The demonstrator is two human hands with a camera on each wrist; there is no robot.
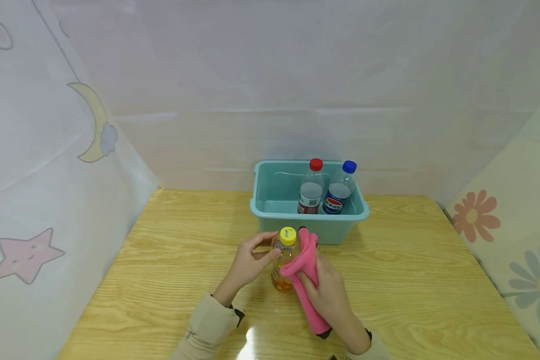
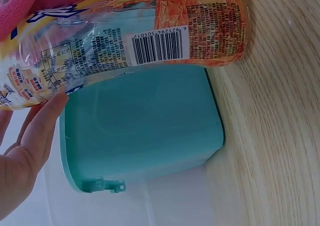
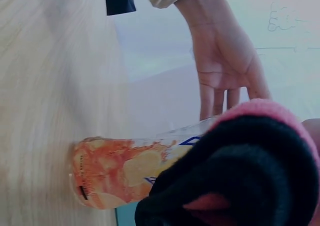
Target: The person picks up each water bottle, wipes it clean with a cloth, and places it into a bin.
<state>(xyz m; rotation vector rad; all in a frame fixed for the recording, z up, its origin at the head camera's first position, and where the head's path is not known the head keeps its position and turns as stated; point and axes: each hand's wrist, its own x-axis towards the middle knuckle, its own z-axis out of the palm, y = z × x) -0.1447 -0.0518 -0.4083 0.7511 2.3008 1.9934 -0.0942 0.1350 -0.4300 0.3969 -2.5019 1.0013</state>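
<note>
A clear plastic drink bottle (image 1: 282, 267) with a yellow cap and an orange-patterned label stands upright on the table. My left hand (image 1: 251, 259) holds it near the neck, thumb on the near side and fingers behind. In the left wrist view the label's barcode side shows on the bottle (image 2: 160, 43). My right hand (image 1: 330, 290) grips a folded pink cloth (image 1: 307, 267) with black edging and presses it to the bottle's right side. The cloth's black underside fills the lower right of the right wrist view and hides part of the bottle (image 3: 120, 168).
Just behind the hands a light teal bin (image 1: 270, 220) stands against the white wall sheet. Inside it, toward the right, are a red-capped bottle (image 1: 310, 192) and a blue-capped bottle (image 1: 340, 187). Wood-grain table (image 1: 184, 230) extends to both sides.
</note>
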